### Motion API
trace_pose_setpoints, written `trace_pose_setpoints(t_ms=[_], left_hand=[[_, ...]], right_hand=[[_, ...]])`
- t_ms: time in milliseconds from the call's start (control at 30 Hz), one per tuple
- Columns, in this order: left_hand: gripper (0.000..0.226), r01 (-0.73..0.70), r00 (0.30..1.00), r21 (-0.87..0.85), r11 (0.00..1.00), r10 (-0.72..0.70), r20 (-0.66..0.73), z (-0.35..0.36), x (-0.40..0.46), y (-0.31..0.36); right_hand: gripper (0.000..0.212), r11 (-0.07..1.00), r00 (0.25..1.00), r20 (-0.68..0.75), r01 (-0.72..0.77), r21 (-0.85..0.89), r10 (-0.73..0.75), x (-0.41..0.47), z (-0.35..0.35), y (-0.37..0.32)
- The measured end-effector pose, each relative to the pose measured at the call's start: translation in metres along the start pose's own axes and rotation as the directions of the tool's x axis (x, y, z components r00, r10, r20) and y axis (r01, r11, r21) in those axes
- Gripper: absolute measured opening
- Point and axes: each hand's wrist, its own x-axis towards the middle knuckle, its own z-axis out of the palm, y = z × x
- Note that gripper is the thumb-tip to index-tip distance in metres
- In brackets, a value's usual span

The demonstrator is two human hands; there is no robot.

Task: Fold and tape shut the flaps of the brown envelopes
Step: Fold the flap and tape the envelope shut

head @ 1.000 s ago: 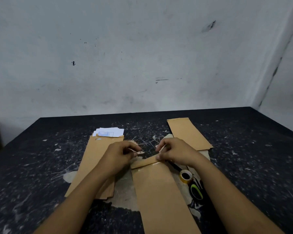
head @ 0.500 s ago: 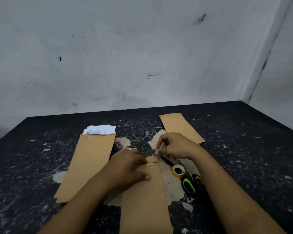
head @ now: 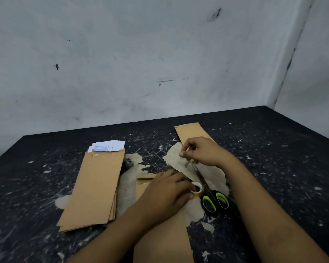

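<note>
Black table point(head: 273, 149), brown envelope point(head: 165, 238) beneath left hand point(head: 165, 192), right hand point(head: 203, 151) beyond.

One head-worn camera looks forward and down, close over the table's point(head: 46, 186) near edge, facing the wall point(head: 141, 54).

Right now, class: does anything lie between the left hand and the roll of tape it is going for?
Nothing visible does. The left hand is already at the tape roll, fingertips touching its near side. The scissors lie just beyond the roll, to its right, out of the way. The right hand is farther back.
</note>
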Motion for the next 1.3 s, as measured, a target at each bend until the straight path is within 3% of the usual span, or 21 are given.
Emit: trace_pose_setpoints(t_ms=[100, 233, 367, 600, 800, 967, 1067, 1200, 1300], left_hand=[[0.016, 0.061, 0.995, -0.161, 0.985, -0.073, -0.067, -0.004, -0.001, -0.004], [0.012, 0.210, 0.960, -0.553, 0.806, -0.276, -0.039, -0.025, -0.009, -0.033], [0.011, 0.224, 0.949, -0.675, 0.703, -0.314, -0.012, -0.042, -0.019, -0.054], [0.014, 0.200, 0.952, -0.711, 0.674, -0.307, -0.023, -0.048, -0.023, -0.063], [0.009, 0.211, 0.932, -0.705, 0.677, -0.357, -0.064, -0.048, -0.022, -0.065], [0.015, 0.288, 0.865, -0.502, 0.815, -0.447, -0.229, -0.048, -0.023, -0.074], [0.037, 0.346, 0.796, -0.500, 0.794, -0.531, -0.292, -0.047, -0.024, -0.077], [0.033, 0.210, 0.882, -0.584, 0.784, -0.410, -0.233, -0.052, -0.026, -0.075], [0.027, 0.191, 0.875, -0.662, 0.725, -0.431, -0.220, -0.053, -0.026, -0.074]], right_hand=[[0.014, 0.993, 0.999, 0.050, 0.014, 0.120, -0.021, -0.004, -0.001, -0.006], [0.036, 0.948, 0.973, 0.212, 0.021, 0.318, -0.093, -0.011, -0.003, -0.014], [0.051, 0.891, 0.946, 0.292, -0.007, 0.453, -0.141, -0.014, 0.004, -0.024], [0.014, 0.832, 0.960, 0.205, 0.045, 0.553, -0.189, -0.016, 0.011, -0.033], [0.007, 0.761, 0.989, 0.005, 0.113, 0.639, -0.151, -0.012, 0.025, -0.038], [0.005, 0.769, 0.999, -0.034, 0.051, 0.637, -0.038, -0.008, 0.031, -0.040], [0.004, 0.759, 0.999, -0.039, 0.006, 0.651, 0.025, -0.006, 0.026, -0.036], [0.005, 0.754, 0.995, -0.044, -0.035, 0.655, 0.084, -0.007, 0.019, -0.032], [0.005, 0.758, 0.996, -0.041, -0.033, 0.651, 0.078, -0.007, 0.015, -0.031]])
